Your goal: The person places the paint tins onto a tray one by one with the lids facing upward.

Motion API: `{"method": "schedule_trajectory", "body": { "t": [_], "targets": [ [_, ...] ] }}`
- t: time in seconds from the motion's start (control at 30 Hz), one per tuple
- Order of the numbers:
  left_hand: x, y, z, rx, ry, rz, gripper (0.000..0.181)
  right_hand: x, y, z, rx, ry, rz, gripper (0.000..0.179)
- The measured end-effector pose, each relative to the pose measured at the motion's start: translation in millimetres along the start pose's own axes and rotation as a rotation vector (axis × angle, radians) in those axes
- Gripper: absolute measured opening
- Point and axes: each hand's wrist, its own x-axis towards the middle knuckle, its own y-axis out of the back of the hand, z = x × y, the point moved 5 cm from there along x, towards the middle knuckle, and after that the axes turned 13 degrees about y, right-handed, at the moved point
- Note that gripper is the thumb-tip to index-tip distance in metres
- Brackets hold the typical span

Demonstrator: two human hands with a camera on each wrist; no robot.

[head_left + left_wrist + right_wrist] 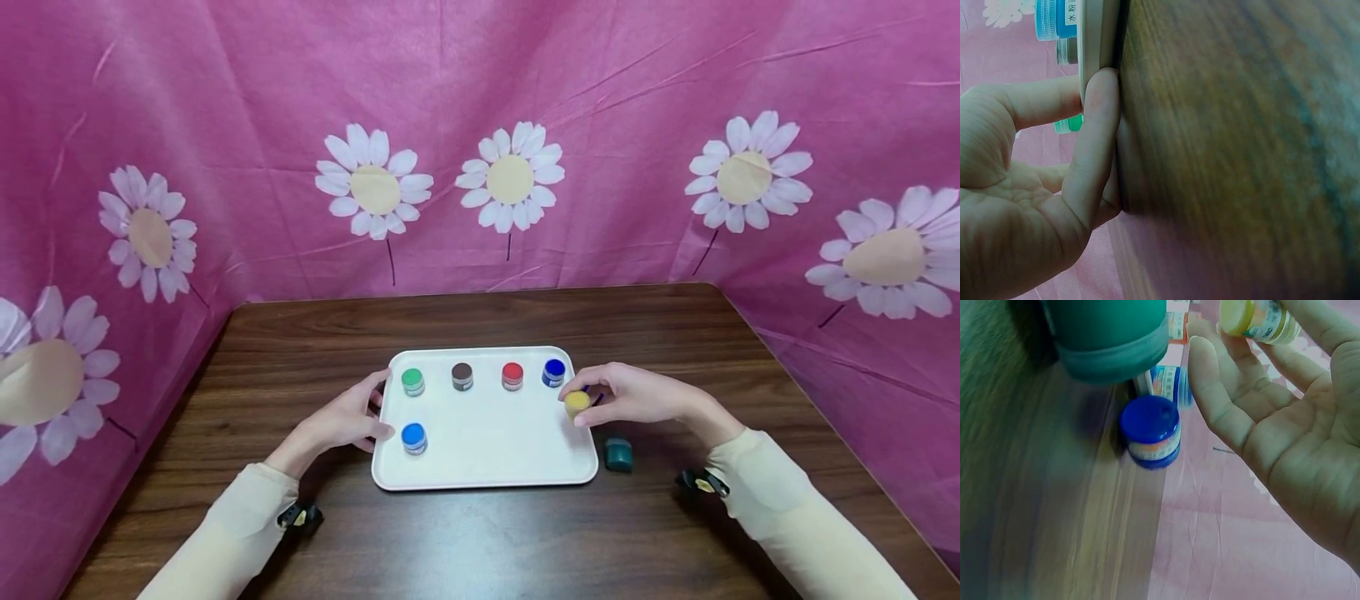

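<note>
My right hand (pixel 630 396) pinches a yellow paint jar (pixel 577 403) between thumb and fingers, held over the right side of a white tray (pixel 495 450). In the right wrist view, the same yellow jar (pixel 1260 319) shows a printed label. My left hand (pixel 348 417) holds the tray's left edge, thumb and fingers at the rim (pixel 1090 50). Green (pixel 412 382), brown (pixel 462 376), red (pixel 512 376) and dark blue (pixel 553 372) jars stand along the tray's far side. A light blue jar (pixel 414 437) sits near its left front.
A dark green jar (pixel 618 455) stands on the wooden table (pixel 480 542), right of the tray. Another dark blue jar (pixel 1150 431) rests on the table, mostly hidden behind my right hand in the head view. Pink flowered cloth (pixel 480 75) surrounds the table's back and sides.
</note>
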Motion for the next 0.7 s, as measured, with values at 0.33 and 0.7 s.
{"method": "schedule_trajectory", "body": {
  "t": [0.33,0.7],
  "targets": [
    [-0.5,0.6,-0.3,0.004,0.011,0.002,0.098,34.2,-16.6,-13.0,0.014,0.030,-0.116,0.042],
    [-1.4,0.1,0.5,0.023,-0.001,-0.001,0.098,72.5,-39.1,-27.8,0.026,0.175,-0.221,0.039]
  ]
}}
